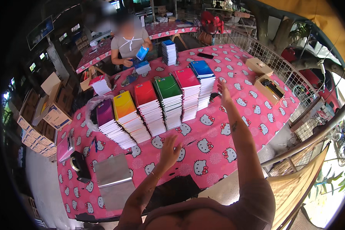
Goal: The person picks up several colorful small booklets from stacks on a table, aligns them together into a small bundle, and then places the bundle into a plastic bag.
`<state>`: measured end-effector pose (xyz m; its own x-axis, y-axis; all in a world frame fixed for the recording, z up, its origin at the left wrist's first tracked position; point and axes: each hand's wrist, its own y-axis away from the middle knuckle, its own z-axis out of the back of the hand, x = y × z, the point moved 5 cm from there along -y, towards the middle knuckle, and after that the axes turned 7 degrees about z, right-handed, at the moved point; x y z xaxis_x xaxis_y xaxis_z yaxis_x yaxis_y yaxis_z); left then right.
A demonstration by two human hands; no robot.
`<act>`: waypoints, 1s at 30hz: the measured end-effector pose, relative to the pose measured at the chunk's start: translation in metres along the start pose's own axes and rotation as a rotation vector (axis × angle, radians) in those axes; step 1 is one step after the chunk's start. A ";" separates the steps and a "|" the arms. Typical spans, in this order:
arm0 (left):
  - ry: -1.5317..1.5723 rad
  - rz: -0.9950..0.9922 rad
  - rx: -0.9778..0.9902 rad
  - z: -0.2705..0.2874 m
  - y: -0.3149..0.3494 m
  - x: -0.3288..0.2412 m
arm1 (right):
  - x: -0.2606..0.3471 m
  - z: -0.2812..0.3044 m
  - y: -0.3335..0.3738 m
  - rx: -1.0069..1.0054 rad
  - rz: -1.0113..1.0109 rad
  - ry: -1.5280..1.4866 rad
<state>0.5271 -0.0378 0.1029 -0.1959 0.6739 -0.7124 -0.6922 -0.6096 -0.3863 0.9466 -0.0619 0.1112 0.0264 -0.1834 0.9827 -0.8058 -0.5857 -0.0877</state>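
Observation:
Several tall stacks of spiral notebooks stand side by side in a slanting row on the pink patterned table (218, 153). From left to right their top covers are purple (105, 111), yellow (124, 104), red (145, 92), green (167, 86), pink-red (186, 77) and blue (201, 68). My right hand (224, 92) is beside the right side of the blue stack, fingers stretched out, holding nothing. Just in front of the green and red stacks, my left hand (170, 150) hovers low over the tablecloth, its fingers apart and nothing in them.
Opposite, a person (130, 44) holds a blue notebook (142, 53) near another blue stack (169, 53). A phone (206, 56) and open cardboard boxes (267, 88) lie right. At left are a tape dispenser (80, 166), a clear plastic sheet (114, 172), pens (93, 143) and stacked cartons (57, 111).

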 end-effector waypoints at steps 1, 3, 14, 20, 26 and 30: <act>0.039 0.071 0.075 -0.021 0.005 0.002 | -0.023 0.001 -0.014 0.006 -0.077 -0.051; 0.098 0.136 0.192 -0.069 -0.007 -0.003 | -0.075 0.028 -0.033 -0.021 -0.128 -0.229; 0.224 0.327 -0.046 -0.245 -0.171 0.043 | -0.111 0.012 -0.015 0.222 0.220 1.078; 0.341 0.571 -0.245 -0.274 -0.201 0.053 | -0.121 0.030 -0.021 0.172 0.314 1.104; 0.466 0.564 -0.240 -0.294 -0.215 0.040 | -0.142 0.042 -0.059 0.208 0.331 0.935; 0.554 0.598 -0.236 -0.286 -0.187 0.066 | -0.150 0.025 -0.038 0.304 0.171 0.878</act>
<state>0.8424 0.0009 -0.0394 -0.0714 -0.0540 -0.9960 -0.4051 -0.9109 0.0785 0.9877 -0.0319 -0.0368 -0.6328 0.3021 0.7129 -0.5657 -0.8091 -0.1594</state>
